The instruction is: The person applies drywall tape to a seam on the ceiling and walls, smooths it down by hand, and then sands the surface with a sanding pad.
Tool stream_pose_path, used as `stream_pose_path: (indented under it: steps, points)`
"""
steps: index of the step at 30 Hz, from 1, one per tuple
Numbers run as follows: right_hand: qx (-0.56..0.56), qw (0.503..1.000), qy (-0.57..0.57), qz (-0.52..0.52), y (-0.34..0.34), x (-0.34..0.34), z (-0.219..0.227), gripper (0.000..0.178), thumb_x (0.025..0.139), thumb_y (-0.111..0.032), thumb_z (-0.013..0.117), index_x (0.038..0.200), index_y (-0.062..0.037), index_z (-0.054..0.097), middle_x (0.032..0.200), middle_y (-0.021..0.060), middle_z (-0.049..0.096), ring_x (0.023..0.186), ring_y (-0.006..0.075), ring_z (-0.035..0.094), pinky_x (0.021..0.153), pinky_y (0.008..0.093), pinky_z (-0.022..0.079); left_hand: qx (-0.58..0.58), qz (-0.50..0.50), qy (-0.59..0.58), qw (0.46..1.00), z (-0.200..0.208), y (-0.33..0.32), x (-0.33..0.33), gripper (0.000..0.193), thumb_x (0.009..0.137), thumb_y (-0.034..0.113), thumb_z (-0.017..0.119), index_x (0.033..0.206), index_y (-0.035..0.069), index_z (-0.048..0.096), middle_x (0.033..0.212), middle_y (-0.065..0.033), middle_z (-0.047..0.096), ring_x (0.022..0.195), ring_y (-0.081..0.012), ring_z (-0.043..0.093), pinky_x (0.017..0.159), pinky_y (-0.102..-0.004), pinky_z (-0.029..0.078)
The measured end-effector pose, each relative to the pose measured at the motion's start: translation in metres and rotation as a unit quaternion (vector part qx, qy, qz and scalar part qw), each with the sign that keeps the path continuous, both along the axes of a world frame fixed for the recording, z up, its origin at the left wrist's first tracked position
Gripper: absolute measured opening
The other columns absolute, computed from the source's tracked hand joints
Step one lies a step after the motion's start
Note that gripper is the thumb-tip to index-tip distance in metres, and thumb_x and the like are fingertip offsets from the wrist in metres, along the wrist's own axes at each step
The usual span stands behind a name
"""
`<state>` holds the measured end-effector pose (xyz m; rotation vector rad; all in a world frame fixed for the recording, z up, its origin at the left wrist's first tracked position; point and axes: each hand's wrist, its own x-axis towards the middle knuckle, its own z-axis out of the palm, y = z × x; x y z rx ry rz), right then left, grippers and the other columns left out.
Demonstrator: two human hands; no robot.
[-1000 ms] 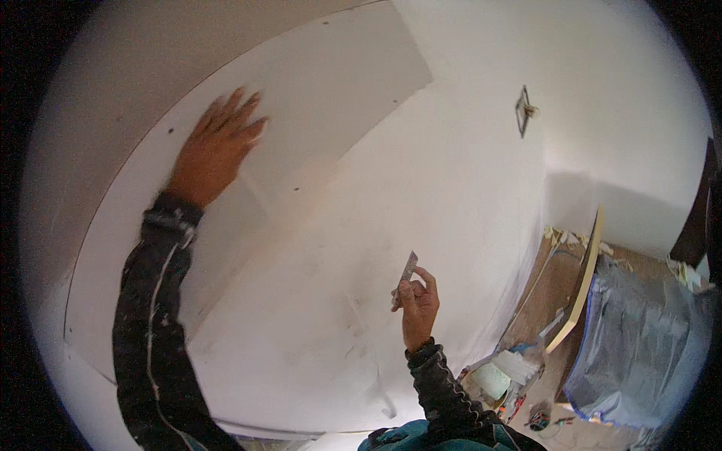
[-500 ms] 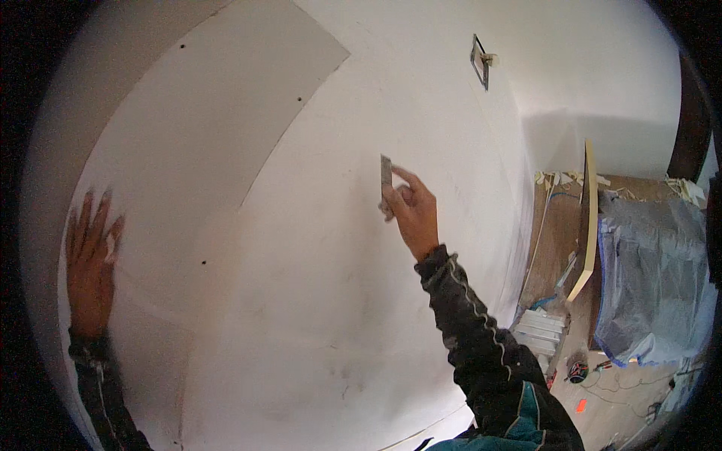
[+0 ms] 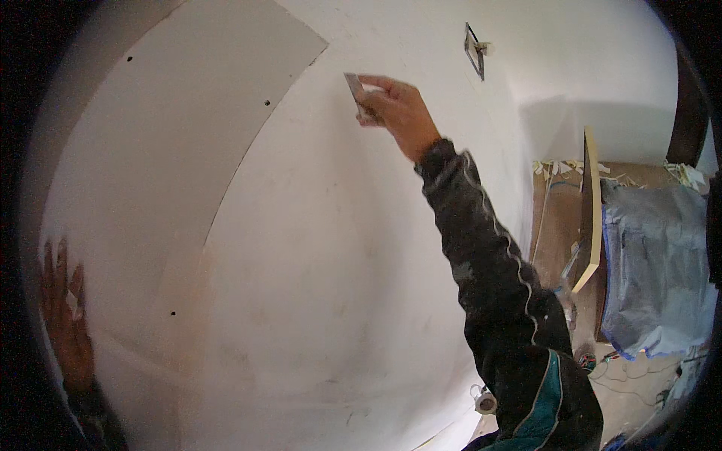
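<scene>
Nearest, at the lower left edge, the left hand (image 3: 64, 319) lies flat on the wall (image 3: 331, 286), fingers spread apart and holding nothing; pressed open like that, it appears to steady the body against the surface. From the lower right, the dark sleeve (image 3: 496, 278) with its pale wavy stripe runs up and away, arm stretched long so the hand can get high on the wall.

Farther up, the right hand (image 3: 398, 109) pinches a small flat metal scraper blade (image 3: 355, 90), thumb and fingers clamped together on its lower part. The blade's free edge points up and left and sits against the white surface, just right of the seam where the greyer board panel (image 3: 173, 128) meets the smoother white area; I judge the shallow angle lets its edge ride along the surface.

Farther still, up and right of the blade, a small rectangular wall box opening (image 3: 474, 51) is cut into the wall. Far right, on the floor, a pale board strip (image 3: 590, 210) leans beside furniture wrapped in grey plastic sheeting (image 3: 654, 263).
</scene>
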<state>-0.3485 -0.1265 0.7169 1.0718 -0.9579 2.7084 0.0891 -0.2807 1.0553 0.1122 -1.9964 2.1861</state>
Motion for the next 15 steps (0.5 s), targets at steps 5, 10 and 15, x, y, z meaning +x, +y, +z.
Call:
stream_pose_path:
  steps: [5,10,15]
  points:
    - [0.024,1.000,0.008,0.008,0.000,-0.040,0.036,0.045,0.092,-0.018,0.061,0.127,0.0090,0.054,0.085,0.0056,0.061,0.074,0.0139,0.063,0.076,0.0288,0.058,0.061,-0.029,-0.005,0.998,-0.010,0.012,-0.011,0.065,0.102,0.050,0.020,0.133,0.004,0.054,0.150,-0.0158,0.040,0.143,-0.0380,0.027,0.117,-0.0557,0.015]
    - [0.086,0.995,0.043,-0.037,-0.006,-0.055,0.047,0.043,0.091,-0.018,0.063,0.125,0.0071,0.057,0.082,0.0041,0.060,0.071,0.0116,0.061,0.073,0.0278,0.057,0.147,-0.102,-0.032,0.983,-0.016,0.011,-0.020,0.057,0.104,0.044,0.023,0.125,0.010,0.064,0.146,-0.0150,0.046,0.140,-0.0413,0.033,0.115,-0.0578,0.016]
    - [0.027,0.990,0.074,-0.114,-0.038,-0.047,0.045,0.025,0.087,-0.015,0.060,0.099,0.0046,0.069,0.068,0.0069,0.065,0.057,0.0125,0.063,0.055,0.0289,0.055,0.122,-0.086,-0.041,0.988,-0.012,0.010,-0.018,0.057,0.104,0.041,0.021,0.124,0.008,0.064,0.146,-0.0153,0.046,0.140,-0.0402,0.033,0.115,-0.0575,0.016]
